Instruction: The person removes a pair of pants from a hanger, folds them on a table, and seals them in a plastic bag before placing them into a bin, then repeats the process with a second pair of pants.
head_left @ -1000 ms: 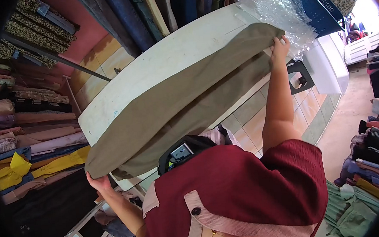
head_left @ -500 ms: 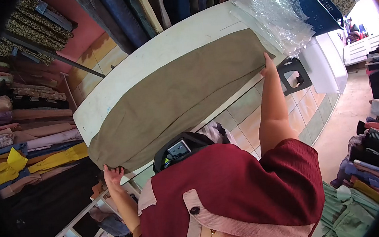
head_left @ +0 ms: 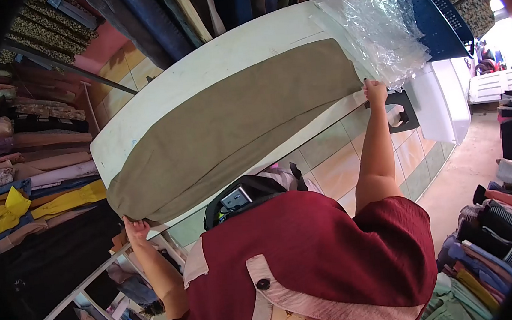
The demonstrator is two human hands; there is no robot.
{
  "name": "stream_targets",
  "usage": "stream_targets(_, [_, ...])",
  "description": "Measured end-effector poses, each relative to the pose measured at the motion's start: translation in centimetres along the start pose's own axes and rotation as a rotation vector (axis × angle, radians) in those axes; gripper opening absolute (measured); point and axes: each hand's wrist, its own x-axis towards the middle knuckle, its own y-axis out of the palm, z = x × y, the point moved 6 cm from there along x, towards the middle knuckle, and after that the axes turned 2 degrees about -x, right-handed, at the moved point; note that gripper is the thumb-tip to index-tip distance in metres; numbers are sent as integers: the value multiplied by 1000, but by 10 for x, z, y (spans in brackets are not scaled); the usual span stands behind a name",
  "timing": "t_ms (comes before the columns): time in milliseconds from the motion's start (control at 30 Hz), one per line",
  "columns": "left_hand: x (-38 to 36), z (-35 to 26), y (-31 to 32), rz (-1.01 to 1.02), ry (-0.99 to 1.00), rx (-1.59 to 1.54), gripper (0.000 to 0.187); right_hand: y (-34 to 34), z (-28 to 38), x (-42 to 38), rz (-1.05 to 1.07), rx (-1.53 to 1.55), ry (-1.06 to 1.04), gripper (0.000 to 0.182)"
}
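Observation:
A long olive-brown cloth garment [head_left: 235, 125], possibly folded trousers, lies stretched out flat across the white table [head_left: 144, 114], with a crease along its near side. My left hand [head_left: 135, 228] pinches its near left corner at the table's edge. At the other end, my right hand [head_left: 375, 92] is closed on the garment's right corner, fingers pressed together. The cloth between my hands looks fairly smooth.
Crumpled clear plastic bags [head_left: 380, 24] lie at the table's right end, beside a blue basket [head_left: 436, 7]. Jeans [head_left: 154, 17] hang behind the table. Folded clothes [head_left: 51, 158] fill shelves at left, and more piles [head_left: 490, 226] stand at right. A black bag [head_left: 241, 197] sits against my front.
My right hand has moved slightly right and down, and my left hand slightly left, both still at the garment's corners. The near edge looks straighter and the view has shifted a little.

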Motion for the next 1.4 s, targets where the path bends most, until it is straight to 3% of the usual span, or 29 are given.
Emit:
stream_targets(33, [17, -3, -7, 56, -36, -20, 39, 7, 8, -11, 47, -95, -41, 37])
stream_targets(100, [-61, -3, 58, 101, 174, -118, 49, 19, 14, -19, 98, -405, -93, 42])
stream_targets(167, [-92, -8, 87, 262, 270, -130, 56, 27, 28, -19, 222, -538, -122, 40])
stream_targets(200, [-87, -15, 87, 243, 317, -149, 57, 36, 31, -17, 315, -659, -143, 38])
stream_targets(267, [-81, -28, 82, 167, 365, -199, 55, 51, 4, 12, 268, -548, -543, 30])
stream_targets(333, [-74, -40, 83, 103, 374, -249, 52, 50, 11, 7, 421, -305, -58, 21])
stream_targets(433, [-80, -58, 96, 64, 432, -268, 49, 39, 45, 13, 505, -165, -172, 23])
stream_targets(467, [-92, -65, 100, 46, 475, -265, 48, 31, 58, 26, 551, 0, -138, 19])
stream_targets(500, [-99, -73, 97, 61, 497, -287, 47, 1, 105, -14, 456, 209, -72, 21])
stream_targets(567, [-122, -81, 92, 89, 496, -315, 48, -20, 132, 3, 544, 438, -154, 21])
stream_targets(600, [-124, -77, 83, 81, 498, -317, 48, -28, 131, 19, 476, 543, -131, 14])
stream_targets(700, [-99, -50, 51, 172, 520, -271, 47, -33, 112, 21, 543, 514, -62, 10])
stream_targets(800, [-69, 22, 28, -54, 320, -158, 41, 11, 20, 36, 662, 258, 159, 12])
stream_targets(867, [-38, 45, 5, -127, 271, -133, 39, 26, -16, 20, 510, 246, 246, 16])
stream_targets(933, [-47, 50, 9, -96, 283, -231, 38, 16, -5, 5, 355, 315, 216, 20])
stream_targets(1067, [-82, 23, 27, 27, 410, -288, 34, -15, 53, -18, 400, 687, -26, 18])
stream_targets(1100, [-77, 21, 20, 15, 414, -294, 34, -17, 42, -10, 415, 684, -27, 18])
stream_targets(1200, [-62, 30, 13, 72, 397, -304, 33, -5, -8, 18, 366, 223, 69, 14])
stream_targets(1267, [-80, 40, 2, -411, 303, 285, 36, 16, -37, 24, 316, 91, -29, 16])
stream_targets(1333, [-58, 39, -7, -344, 357, 244, 41, 14, -28, 13, 260, 83, -30, 18])
stream_targets(1400, [-56, 35, -10, -437, 372, 216, 39, 12, -25, 3, 205, 74, -14, 20])
